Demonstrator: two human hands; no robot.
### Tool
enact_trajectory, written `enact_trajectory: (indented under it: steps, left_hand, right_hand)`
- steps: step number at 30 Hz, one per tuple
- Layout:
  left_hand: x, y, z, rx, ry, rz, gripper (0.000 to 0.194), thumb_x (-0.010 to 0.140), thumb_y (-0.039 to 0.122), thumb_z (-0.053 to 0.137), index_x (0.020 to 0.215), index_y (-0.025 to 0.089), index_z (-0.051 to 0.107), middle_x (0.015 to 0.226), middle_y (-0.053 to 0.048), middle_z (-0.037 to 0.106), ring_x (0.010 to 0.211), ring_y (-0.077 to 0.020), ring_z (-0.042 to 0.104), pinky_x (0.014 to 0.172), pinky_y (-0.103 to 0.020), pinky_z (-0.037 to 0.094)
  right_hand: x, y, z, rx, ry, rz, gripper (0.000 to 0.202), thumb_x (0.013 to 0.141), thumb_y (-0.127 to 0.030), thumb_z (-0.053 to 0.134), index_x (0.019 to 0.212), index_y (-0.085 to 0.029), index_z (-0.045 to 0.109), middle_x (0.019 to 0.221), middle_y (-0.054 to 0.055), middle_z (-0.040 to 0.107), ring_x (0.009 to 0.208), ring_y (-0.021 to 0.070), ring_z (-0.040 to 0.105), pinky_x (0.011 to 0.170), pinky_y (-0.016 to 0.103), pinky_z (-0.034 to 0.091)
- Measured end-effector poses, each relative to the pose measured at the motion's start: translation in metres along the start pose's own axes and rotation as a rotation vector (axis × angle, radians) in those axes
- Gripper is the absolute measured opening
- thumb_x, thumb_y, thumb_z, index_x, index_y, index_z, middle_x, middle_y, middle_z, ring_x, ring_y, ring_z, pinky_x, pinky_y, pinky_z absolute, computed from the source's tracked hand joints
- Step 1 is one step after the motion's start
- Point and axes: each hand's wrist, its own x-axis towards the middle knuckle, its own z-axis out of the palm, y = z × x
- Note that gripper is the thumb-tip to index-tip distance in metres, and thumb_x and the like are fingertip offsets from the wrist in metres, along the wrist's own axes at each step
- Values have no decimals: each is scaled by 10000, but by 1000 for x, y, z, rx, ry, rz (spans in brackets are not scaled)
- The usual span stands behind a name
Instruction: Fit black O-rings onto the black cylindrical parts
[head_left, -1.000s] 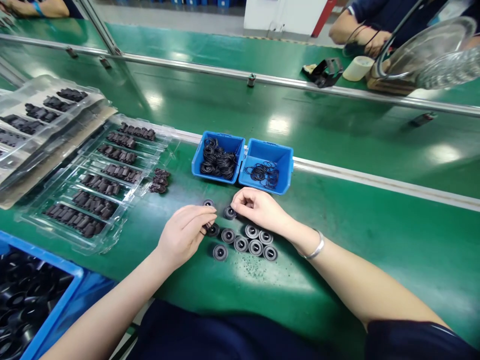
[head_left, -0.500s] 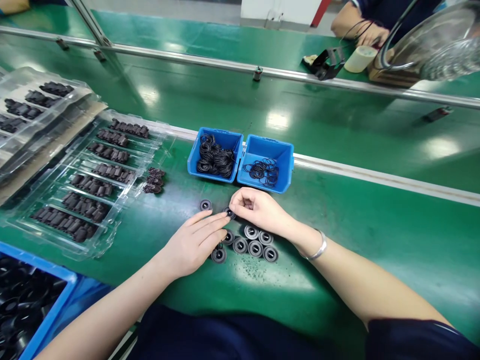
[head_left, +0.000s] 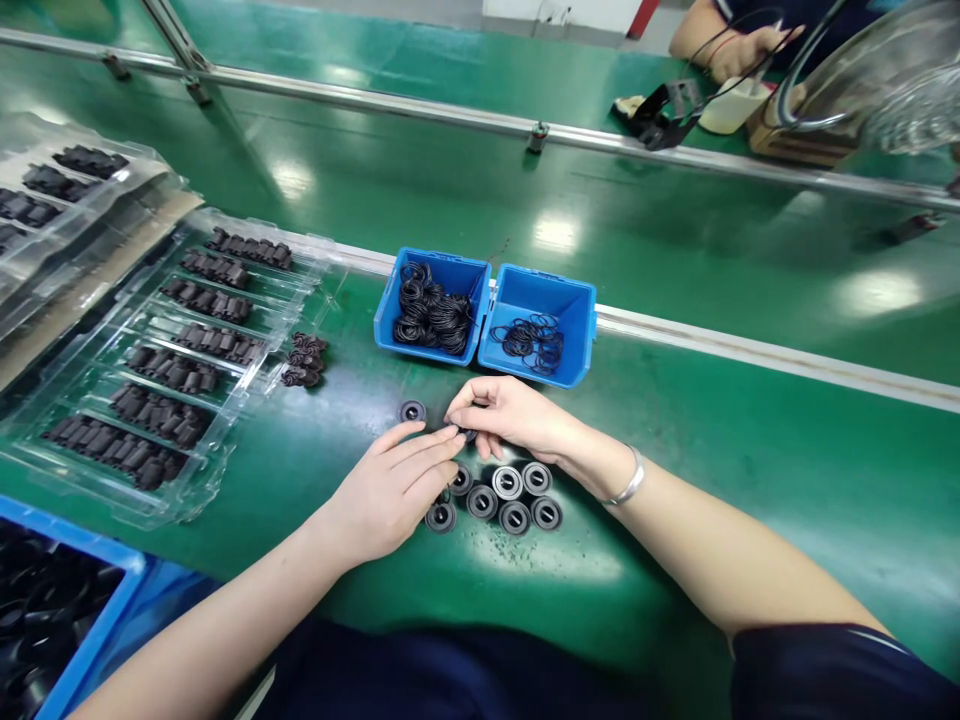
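Note:
My left hand (head_left: 394,492) lies palm down with fingers stretched out, their tips pressing a small black round part (head_left: 469,435) against the green table. Over that part, the thumb and index finger of my right hand (head_left: 510,418) are pinched together; whatever is between them is too small to make out. The right hand's other fingers curl down beside the part. Just below the hands stand several black round parts with slotted centres (head_left: 514,517). Another black round part (head_left: 412,412) sits apart, above my left fingers. Thin black loops show partly under my left hand, which hides its thumb.
Two blue bins hold black rubber rings: a fuller left bin (head_left: 386,325) and a right bin (head_left: 577,335). Clear plastic trays (head_left: 225,400) with rows of dark parts lie left, beside a small dark cluster (head_left: 304,360). A blue crate (head_left: 97,625) is lower left. A co-worker's hand (head_left: 739,52) is across.
My right hand's pinched fingertips have shifted left over the part, and its lower fingers now hang below. My left hand stays nearly still. The co-worker's hand has risen.

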Motion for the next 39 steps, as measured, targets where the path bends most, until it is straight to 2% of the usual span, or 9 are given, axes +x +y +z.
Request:
enact_trajectory:
  steps: [4, 9, 14, 20, 26, 32, 39]
  left_hand:
    - [2, 0, 0, -13, 7, -8, 259, 946, 62, 413, 1091, 110, 623, 1282, -135, 667, 1339, -275, 513, 1167, -498, 294]
    - [-2, 3, 2, 17, 9, 5, 249, 955, 76, 433, 1105, 100, 630, 1323, -143, 641, 1318, -264, 533, 1121, -442, 339]
    - [-4, 7, 3, 48, 13, -2, 248, 959, 94, 436, 1094, 98, 644, 1356, -135, 621, 1299, -265, 539, 1102, -418, 343]
    - [-1, 8, 4, 7, 12, -6, 256, 949, 77, 398, 1009, 102, 646, 1341, -141, 629, 1363, -337, 464, 1168, -586, 224]
    - [0, 9, 6, 3, 3, -39, 249, 968, 116, 416, 1069, 132, 643, 1407, -87, 587, 1325, -258, 497, 1181, -471, 254]
    - [1, 8, 5, -10, -13, -47, 260, 973, 110, 396, 1062, 129, 640, 1422, -87, 573, 1330, -250, 491, 1164, -441, 278]
    - [-1, 8, 4, -12, -36, -57, 243, 977, 122, 413, 1073, 138, 636, 1430, -72, 568, 1338, -245, 482, 1134, -421, 314]
  right_hand:
    - [-2, 3, -1, 114, -17, 6, 202, 819, -294, 713, 877, -102, 690, 543, 9, 634, 436, 95, 583, 383, 150, 443]
    - [-12, 12, -4, 265, -25, -45, 272, 831, -281, 714, 1029, -95, 740, 642, 25, 661, 560, 85, 578, 512, 169, 468]
    - [-16, 15, -10, 313, -154, -54, 322, 847, -204, 701, 1154, -107, 723, 741, 33, 675, 670, 89, 586, 606, 173, 477]
    - [-13, 12, -11, 305, -224, -33, 372, 909, -241, 668, 1254, -104, 661, 674, 7, 651, 568, 73, 574, 496, 140, 459]
    - [-9, 9, -7, 292, -193, 28, 306, 936, -299, 633, 1162, -100, 686, 655, 26, 668, 529, 95, 628, 404, 121, 441]
    - [-8, 8, -5, 283, -158, 54, 283, 909, -280, 634, 1099, -81, 700, 634, 35, 666, 514, 108, 635, 468, 168, 519]
    - [-6, 5, 1, 222, -102, 55, 223, 867, -241, 652, 1016, -86, 711, 559, 14, 645, 434, 100, 600, 391, 139, 471]
